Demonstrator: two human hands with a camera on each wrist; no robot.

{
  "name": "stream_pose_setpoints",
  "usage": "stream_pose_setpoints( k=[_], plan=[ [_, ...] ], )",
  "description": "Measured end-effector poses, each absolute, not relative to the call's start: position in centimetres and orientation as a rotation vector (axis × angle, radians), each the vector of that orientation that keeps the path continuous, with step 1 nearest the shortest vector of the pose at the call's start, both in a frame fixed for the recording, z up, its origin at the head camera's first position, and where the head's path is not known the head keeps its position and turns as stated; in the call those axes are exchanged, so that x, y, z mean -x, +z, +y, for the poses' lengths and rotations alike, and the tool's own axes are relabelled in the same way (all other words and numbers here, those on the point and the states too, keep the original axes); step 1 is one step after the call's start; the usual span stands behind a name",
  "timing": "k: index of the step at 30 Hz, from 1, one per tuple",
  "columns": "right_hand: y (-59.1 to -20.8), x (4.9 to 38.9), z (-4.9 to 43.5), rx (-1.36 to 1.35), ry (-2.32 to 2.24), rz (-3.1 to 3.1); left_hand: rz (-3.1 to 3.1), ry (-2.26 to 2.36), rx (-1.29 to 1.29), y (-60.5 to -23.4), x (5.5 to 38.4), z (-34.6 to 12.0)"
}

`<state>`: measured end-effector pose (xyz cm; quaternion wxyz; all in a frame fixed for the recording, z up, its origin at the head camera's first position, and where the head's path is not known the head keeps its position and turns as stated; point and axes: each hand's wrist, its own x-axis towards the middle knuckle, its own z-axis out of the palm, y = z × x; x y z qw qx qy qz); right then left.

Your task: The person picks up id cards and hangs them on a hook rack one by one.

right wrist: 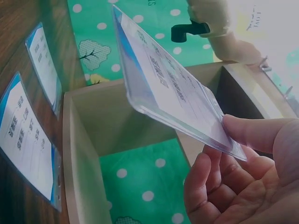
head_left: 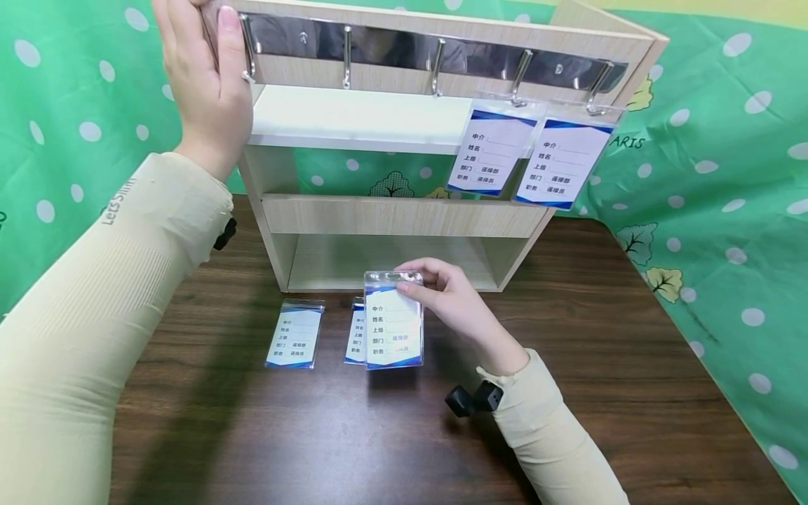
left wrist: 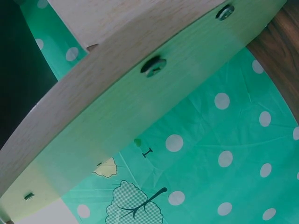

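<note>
A pale wooden shelf unit [head_left: 404,216] stands on the dark brown wooden tabletop [head_left: 631,407], and all places here are told from it. Along its upper front runs a shiny metal strip [head_left: 391,52] with five metal hooks [head_left: 438,66].

From the left, the person's left hand [head_left: 211,98], in a cream sleeve [head_left: 82,337], rests on the upper left end of the shelf unit, near the first hook. The fingers of this hand are straight, and the thumb lies apart from them on the front side. The left wrist view shows round metal fasteners [left wrist: 154,66] in a board of the shelf unit.

Below, just before the left part of the shelf unit, a white and blue rectangular card in clear plastic [head_left: 294,335] lies flat on the tabletop. To the right of it lies a second card of the same kind [head_left: 355,337], partly hidden in the head view.

Before the middle of the shelf unit, the held white and blue card in a clear plastic sleeve [head_left: 393,326] is in the air above the tabletop. The right hand [head_left: 451,298] pinches its edge between thumb and fingers.

At the upper right of the shelf unit, two similar cards hang side by side: one [head_left: 492,151] on the fourth hook, the other [head_left: 564,163] on the fifth. Green cloth with white dots [head_left: 726,175] is behind the shelf unit and at its sides.
</note>
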<state>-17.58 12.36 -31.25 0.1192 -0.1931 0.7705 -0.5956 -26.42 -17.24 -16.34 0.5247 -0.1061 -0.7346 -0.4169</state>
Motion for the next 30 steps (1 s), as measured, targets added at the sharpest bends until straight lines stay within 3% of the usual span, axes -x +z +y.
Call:
stream_pose_setpoints(
  k=[30],
  plan=[
    [-28.3, 16.6, 9.8, 0.645, -1.848, 2.216, -1.75, -1.024, 0.255, -16.3, 26.5, -17.2]
  ],
)
